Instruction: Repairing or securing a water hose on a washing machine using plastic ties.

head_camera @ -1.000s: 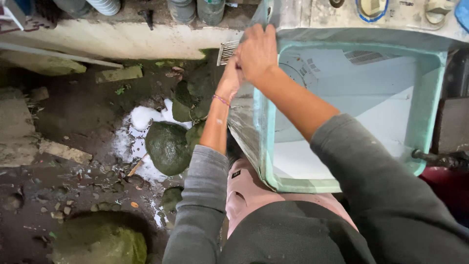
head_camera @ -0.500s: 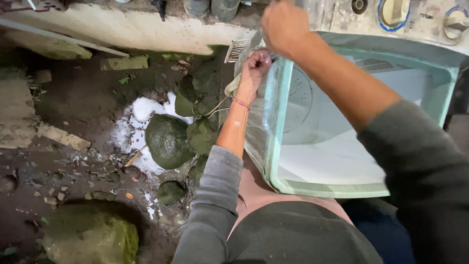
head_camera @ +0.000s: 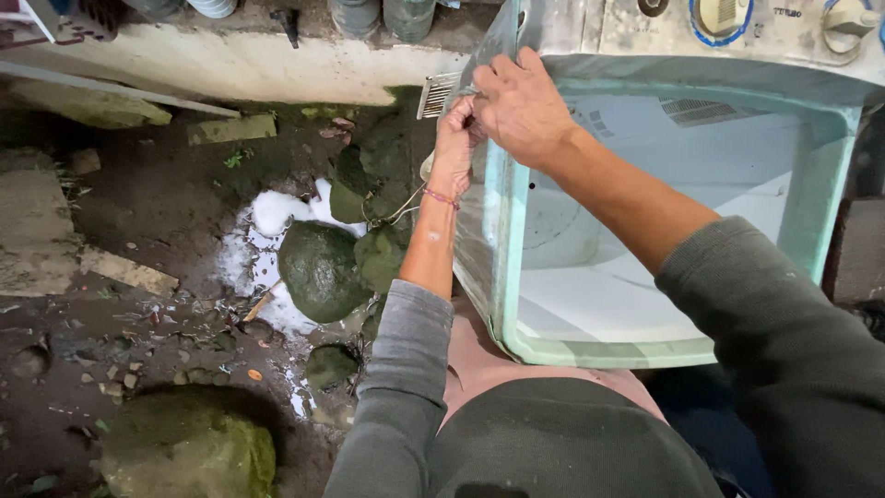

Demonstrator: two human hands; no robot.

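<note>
A pale green and white washing machine (head_camera: 802, 212) stands open before me, its white tub empty. My left hand (head_camera: 454, 148) is outside the machine's left wall, fingers curled shut near the top corner; what it grips is too small to tell. My right hand (head_camera: 521, 106) lies over the same top left corner of the rim, fingers closed against the left hand. A thin cord bracelet sits on my left wrist. Both sleeves are grey.
Left of the machine lies wet, muddy ground with mossy stones (head_camera: 318, 267), white foam (head_camera: 277, 212) and small debris. A concrete ledge (head_camera: 258, 65) runs along the back with a drain grille (head_camera: 435, 92). The machine's control knobs (head_camera: 719, 14) are at the top.
My right hand came down from the machine's top edge to meet the left hand at the corner. The view shifted slightly.
</note>
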